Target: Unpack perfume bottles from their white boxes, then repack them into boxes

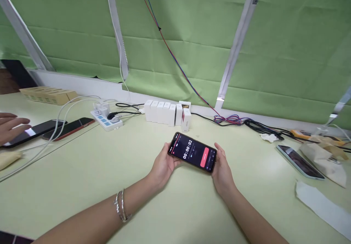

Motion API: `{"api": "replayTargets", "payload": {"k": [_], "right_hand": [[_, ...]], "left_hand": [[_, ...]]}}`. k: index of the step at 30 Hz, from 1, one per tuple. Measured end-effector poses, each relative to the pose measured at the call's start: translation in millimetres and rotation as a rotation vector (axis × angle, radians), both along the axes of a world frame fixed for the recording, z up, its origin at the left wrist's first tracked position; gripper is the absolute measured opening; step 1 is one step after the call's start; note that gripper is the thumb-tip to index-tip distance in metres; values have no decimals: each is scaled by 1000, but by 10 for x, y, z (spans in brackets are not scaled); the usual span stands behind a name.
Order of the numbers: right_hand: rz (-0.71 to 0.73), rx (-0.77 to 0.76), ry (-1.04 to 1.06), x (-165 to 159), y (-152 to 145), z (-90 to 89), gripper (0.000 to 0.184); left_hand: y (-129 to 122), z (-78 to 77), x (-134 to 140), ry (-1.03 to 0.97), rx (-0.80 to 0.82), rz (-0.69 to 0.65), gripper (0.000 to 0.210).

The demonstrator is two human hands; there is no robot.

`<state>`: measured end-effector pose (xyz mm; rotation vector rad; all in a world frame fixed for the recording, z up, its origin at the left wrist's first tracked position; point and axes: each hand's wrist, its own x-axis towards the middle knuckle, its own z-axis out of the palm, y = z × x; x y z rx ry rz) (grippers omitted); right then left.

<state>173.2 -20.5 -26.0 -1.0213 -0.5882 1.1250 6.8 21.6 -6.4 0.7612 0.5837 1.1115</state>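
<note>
A smartphone with a dark screen is held tilted above the pale table, between both hands. Its display reads 00:00:02 and has a red button. My left hand, with bracelets on the wrist, grips the phone's left end, fingers tucked beneath it. At the other end, my right hand closes on the phone's right edge with the thumb along its side. The fingers under the phone are partly hidden. Just behind it stands a small white box, in front of a row of similar white boxes.
A power strip with plugs lies at left, near two phones and another person's hand. Behind the phones is a yellowish slotted block. To the right are a mint-cased phone, coiled black cables and white paper.
</note>
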Motion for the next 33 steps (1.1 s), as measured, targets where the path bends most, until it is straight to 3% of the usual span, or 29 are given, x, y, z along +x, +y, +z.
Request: {"api": "replayTargets", "payload": {"k": [4,8,13,17,23,33], "right_hand": [[-51,-33,-205,120,71,-22,48],[-127,-95,-231,140,133,13,37],[-242,-149,-217,170,207,65,27],[-413,-153,-216,444,399,8,28],[-671,-108,-329,914,1012,-105,33],[-618,5,-603,896,2280,-216,25]], "left_hand": [[6,-10,10,66,-41,-57,26],[60,5,1,154,13,-80,21],[139,-32,-6,226,66,-123,31],[230,-135,-31,261,20,-113,41],[332,-200,-77,263,-79,-100,50],[385,-460,-131,273,-108,-161,64]]}}
